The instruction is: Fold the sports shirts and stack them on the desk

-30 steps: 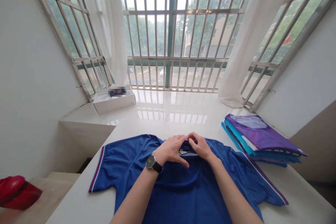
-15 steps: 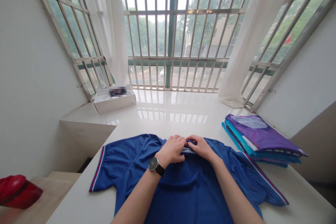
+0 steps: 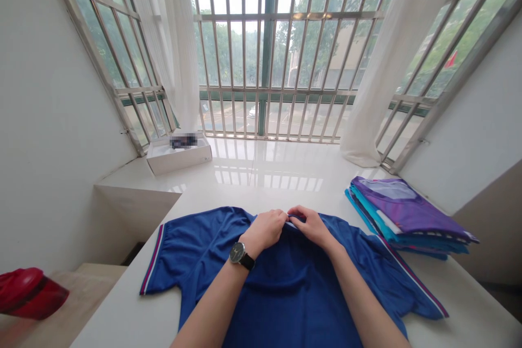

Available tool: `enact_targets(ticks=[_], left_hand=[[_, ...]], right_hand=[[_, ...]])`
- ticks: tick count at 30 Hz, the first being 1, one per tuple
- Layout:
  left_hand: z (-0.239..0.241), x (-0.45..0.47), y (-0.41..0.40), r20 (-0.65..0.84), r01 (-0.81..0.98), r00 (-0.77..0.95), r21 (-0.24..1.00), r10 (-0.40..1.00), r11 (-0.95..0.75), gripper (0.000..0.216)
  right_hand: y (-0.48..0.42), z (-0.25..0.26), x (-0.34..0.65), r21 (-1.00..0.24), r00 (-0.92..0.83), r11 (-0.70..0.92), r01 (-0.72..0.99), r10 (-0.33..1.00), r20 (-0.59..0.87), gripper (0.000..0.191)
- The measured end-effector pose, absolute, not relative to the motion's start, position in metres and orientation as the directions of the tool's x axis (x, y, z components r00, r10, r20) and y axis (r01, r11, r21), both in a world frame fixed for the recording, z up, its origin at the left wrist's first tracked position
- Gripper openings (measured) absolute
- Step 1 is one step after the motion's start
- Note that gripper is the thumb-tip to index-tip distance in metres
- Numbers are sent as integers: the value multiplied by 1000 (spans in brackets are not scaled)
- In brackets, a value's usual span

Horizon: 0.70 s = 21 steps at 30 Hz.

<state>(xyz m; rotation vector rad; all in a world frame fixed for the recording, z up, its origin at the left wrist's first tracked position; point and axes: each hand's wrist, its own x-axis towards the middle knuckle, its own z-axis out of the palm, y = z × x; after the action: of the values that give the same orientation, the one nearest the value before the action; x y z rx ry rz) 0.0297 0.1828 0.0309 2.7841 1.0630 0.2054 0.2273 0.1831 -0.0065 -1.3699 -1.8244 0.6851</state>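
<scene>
Left hand (image 3: 267,230), right hand (image 3: 312,226) side by side, pinching collar (image 3: 292,224); both equally near; blue shirt (image 3: 291,293) lies beneath, long axis running from collar down between forearms (image 3: 218,299).

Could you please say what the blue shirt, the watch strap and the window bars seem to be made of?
Blue shirt: probably a smooth synthetic knit, given its folds and slight sheen. Watch strap: black, perhaps leather; too small to be sure. Window bars: likely polished metal, given their bright highlights.
</scene>
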Motion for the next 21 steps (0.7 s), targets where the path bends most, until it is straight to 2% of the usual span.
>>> enact_targets(ticks=[11, 18, 21], left_hand=[[28, 29, 189, 91, 628, 748, 224, 657, -745, 17], [26, 23, 195, 101, 640, 725, 267, 681, -720, 22], [27, 19, 196, 101, 650, 712, 277, 695, -707, 24]], right_hand=[[183, -6, 227, -838, -144, 274, 472, 962, 234, 17], [177, 7, 221, -714, -233, 432, 552, 901, 365, 18], [175, 8, 222, -656, -275, 447, 608, 894, 354, 17]])
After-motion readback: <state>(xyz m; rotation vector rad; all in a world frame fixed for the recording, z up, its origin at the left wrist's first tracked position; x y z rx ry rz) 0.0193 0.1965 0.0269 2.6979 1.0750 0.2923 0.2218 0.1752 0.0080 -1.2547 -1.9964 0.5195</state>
